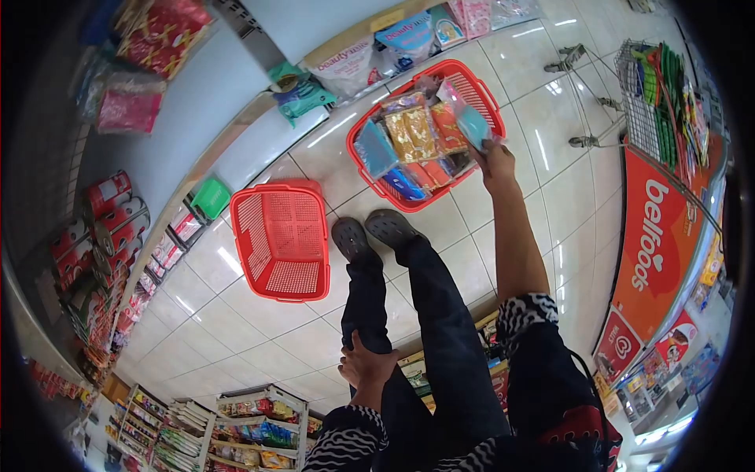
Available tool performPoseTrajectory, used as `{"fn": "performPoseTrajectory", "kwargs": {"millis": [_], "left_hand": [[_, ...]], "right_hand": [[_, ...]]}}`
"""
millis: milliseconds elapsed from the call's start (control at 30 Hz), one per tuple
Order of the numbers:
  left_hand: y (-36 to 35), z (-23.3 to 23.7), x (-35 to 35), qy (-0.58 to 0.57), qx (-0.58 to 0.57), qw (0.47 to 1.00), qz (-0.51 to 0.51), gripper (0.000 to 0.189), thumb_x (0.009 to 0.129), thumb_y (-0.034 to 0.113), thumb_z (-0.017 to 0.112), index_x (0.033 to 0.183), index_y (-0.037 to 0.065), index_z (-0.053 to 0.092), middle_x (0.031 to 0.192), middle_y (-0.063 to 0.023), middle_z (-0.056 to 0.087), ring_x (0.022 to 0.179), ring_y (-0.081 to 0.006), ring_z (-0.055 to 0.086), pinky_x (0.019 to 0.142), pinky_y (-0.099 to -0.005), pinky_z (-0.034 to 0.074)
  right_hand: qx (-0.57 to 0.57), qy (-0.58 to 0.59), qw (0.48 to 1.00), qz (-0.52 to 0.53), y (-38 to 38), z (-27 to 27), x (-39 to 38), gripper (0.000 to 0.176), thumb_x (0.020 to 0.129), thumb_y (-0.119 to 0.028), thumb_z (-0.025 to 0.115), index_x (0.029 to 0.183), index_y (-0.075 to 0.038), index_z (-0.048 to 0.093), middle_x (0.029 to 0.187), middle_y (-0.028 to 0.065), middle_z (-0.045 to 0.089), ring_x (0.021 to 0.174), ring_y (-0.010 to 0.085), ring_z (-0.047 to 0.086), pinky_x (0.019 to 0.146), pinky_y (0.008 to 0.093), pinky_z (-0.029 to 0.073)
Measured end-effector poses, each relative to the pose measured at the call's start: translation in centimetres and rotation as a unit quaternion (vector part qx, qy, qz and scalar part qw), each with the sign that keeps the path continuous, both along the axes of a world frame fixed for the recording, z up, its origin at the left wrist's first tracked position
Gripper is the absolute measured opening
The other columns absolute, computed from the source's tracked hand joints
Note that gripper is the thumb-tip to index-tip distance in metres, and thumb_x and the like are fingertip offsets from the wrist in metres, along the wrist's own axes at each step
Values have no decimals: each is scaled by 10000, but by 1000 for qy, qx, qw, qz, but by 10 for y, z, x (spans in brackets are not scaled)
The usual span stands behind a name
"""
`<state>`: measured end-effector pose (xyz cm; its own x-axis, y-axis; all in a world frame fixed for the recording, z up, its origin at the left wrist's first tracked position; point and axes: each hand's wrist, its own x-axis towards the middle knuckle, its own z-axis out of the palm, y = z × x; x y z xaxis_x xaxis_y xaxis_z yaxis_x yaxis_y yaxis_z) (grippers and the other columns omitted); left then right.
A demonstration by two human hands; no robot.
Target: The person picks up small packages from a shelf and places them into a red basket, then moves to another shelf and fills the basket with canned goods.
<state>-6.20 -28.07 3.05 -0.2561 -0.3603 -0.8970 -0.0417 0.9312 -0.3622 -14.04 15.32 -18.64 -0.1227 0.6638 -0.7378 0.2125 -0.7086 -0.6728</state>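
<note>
My right hand (497,164) pinches the edge of a clear plastic packet with teal contents (472,124), over the right side of a full red basket (368,175). Packed inside that basket are a gold packet (412,134), a blue packet (376,149), orange packets (448,127) and other bagged goods. Resting on my bent left knee, my left hand (367,366) holds no item, its thumb apart from the fingers. Left of my feet stands a second red basket (285,240) with nothing visible inside.
Shelves with cans (110,228) and bagged goods line the left. Packs (346,63) hang along the shelf edge ahead. A wire rack (641,98) stands at right beside an orange freezer (649,236). My dark clogs (385,228) are on the tiled floor (212,330).
</note>
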Motion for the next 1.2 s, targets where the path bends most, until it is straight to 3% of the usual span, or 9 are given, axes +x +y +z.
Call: {"fn": "performPoseTrajectory", "kwargs": {"millis": [200, 333, 400, 500, 600, 800, 867, 1067, 1200], "left_hand": [[4, -2, 1, -6, -11, 999, -38, 1163, 665, 570, 889, 1645, 197, 385, 1404, -227, 585, 1274, -397, 639, 1109, -490, 501], [11, 0, -5, -7, -16, 999, -46, 1137, 684, 558, 881, 1640, 205, 375, 1399, -212, 592, 1266, -375, 653, 1105, -495, 507], [11, -2, -5, -6, -20, 999, -49, 1132, 689, 562, 877, 1640, 205, 377, 1396, -211, 588, 1267, -376, 650, 1100, -498, 508], [7, -2, -5, -10, -8, 999, -35, 1132, 690, 583, 866, 1642, 205, 384, 1420, -215, 573, 1282, -382, 636, 1105, -499, 499], [2, -4, -1, -13, -9, 999, -31, 1162, 690, 582, 860, 1666, 217, 346, 1474, -234, 554, 1336, -385, 602, 1141, -504, 464], [-4, -3, -5, -43, -6, 999, -1, 1141, 717, 619, 850, 1669, 236, 350, 1450, -210, 570, 1325, -377, 614, 1132, -501, 459], [-9, -6, -2, -43, -2, 999, 4, 1140, 724, 624, 841, 1671, 231, 343, 1469, -214, 563, 1335, -378, 609, 1127, -500, 458], [-24, -3, -2, -30, 21, 998, 43, 1147, 720, 647, 834, 1669, 232, 340, 1444, -236, 568, 1315, -406, 624, 1112, -517, 472], [-35, -2, -3, -30, 19, 998, 59, 1147, 716, 660, 837, 1665, 232, 356, 1426, -226, 585, 1303, -388, 639, 1111, -503, 489]], "right_hand": [[17, -68, 997, -15, -16, -7, -22, 341, 1052, -203, 658, 1265, 51, 576, 1013, 162, 702, 770, 199, 732, 665, 358, 654], [154, -122, 980, -17, -66, 11, -11, 357, 1048, -229, 675, 1248, 53, 587, 1034, 172, 702, 821, 204, 725, 701, 329, 628], [364, -187, 908, 92, -106, 17, 7, 295, 1050, -223, 691, 1181, 29, 613, 986, 122, 688, 831, 167, 667, 702, 305, 553], [380, -137, 900, 165, -173, 43, 13, 163, 1060, -142, 656, 1138, 0, 637, 878, 84, 650, 744, 171, 611, 644, 317, 504], [387, -50, 865, 316, -232, 55, 14, 162, 964, -33, 685, 1123, -15, 665, 887, 114, 659, 755, 234, 672, 678, 356, 536], [434, 190, 783, 404, -297, 119, -104, 331, 813, 12, 744, 1128, -54, 668, 902, 120, 665, 767, 291, 694, 701, 398, 561], [518, 262, 729, 364, -304, 137, -164, 293, 813, -11, 743, 1090, -61, 660, 890, 109, 644, 768, 291, 663, 683, 409, 546], [608, 225, 675, 352, -309, 174, -304, 231, 859, -89, 766, 1063, -37, 670, 940, 116, 636, 818, 326, 666, 680, 443, 568], [627, 42, 716, 305, -299, 170, -371, 427, 860, -211, 798, 1193, -1, 632, 1219, 229, 598, 1121, 436, 629, 863, 509, 591]]}}
